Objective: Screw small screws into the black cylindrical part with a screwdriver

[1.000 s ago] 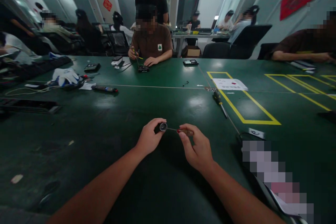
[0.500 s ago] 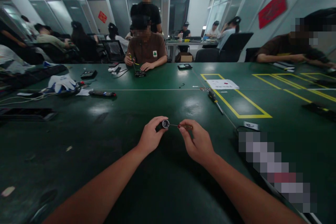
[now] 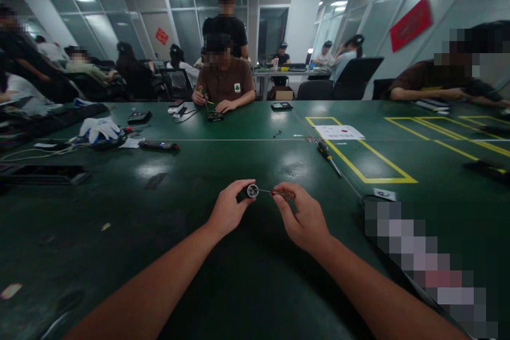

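Observation:
My left hand is closed around a dark cylindrical part, whose round, silver-rimmed end faces me. Some detail shows inside the rim, too small to name. Between the thumb and fingers of my right hand is a small screwdriver with a translucent brownish handle and a red collar. Its thin shaft points left, and the tip reaches the rim of the cylinder; whether it touches is too small to tell. Both hands are above the green table.
A black-and-yellow screwdriver lies beyond my right hand, near a white sheet and yellow tape. To the left are a dark pen-shaped tool, white gloves and cables. A co-worker sits opposite, handling a small device.
The view has tilted up slightly, so the surroundings sit lower in the picture. Both hands keep nearly the same pose, with the cylinder's end facing me a little more.

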Demonstrator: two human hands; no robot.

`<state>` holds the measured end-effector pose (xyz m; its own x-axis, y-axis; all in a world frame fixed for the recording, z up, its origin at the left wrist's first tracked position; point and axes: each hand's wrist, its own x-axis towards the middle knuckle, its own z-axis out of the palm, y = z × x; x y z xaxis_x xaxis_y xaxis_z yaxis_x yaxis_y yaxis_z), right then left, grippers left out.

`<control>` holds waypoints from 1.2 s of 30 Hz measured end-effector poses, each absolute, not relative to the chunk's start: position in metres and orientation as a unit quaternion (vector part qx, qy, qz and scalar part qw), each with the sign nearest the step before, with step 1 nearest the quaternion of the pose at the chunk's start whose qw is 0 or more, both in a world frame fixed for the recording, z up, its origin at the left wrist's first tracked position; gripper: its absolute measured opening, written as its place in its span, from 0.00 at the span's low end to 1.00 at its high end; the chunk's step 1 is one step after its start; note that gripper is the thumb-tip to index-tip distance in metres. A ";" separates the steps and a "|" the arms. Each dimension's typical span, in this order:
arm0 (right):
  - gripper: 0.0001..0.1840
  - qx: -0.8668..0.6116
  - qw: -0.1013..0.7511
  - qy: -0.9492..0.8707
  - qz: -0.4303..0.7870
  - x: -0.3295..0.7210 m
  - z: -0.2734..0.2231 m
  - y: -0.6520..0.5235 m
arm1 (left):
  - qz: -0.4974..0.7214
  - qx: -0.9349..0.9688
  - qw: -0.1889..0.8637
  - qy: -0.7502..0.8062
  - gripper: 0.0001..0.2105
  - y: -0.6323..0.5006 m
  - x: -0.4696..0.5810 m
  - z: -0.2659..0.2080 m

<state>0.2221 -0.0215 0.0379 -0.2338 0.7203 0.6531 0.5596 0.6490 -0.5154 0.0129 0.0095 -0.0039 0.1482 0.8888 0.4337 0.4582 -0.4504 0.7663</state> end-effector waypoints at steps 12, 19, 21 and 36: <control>0.07 -0.409 0.443 -0.793 0.089 0.226 0.040 -0.021 | 0.450 0.724 0.233 0.468 0.18 0.010 0.013 -0.003; 0.07 -0.414 0.451 -0.784 0.103 0.224 0.039 -0.022 | 0.458 0.713 0.244 0.472 0.18 0.012 0.012 -0.006; 0.07 -0.416 0.461 -0.777 0.106 0.223 0.038 -0.022 | 0.458 0.712 0.248 0.471 0.17 0.013 0.012 -0.007; 0.08 -0.435 0.446 -0.771 0.131 0.222 0.036 -0.020 | 0.461 0.703 0.258 0.476 0.17 0.010 0.013 -0.001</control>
<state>0.2216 -0.0199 0.0361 -0.2221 0.7880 0.5742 0.5544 0.5865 -0.5904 0.0131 0.0099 -0.0008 0.1212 0.9075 0.4022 0.4315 -0.4131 0.8020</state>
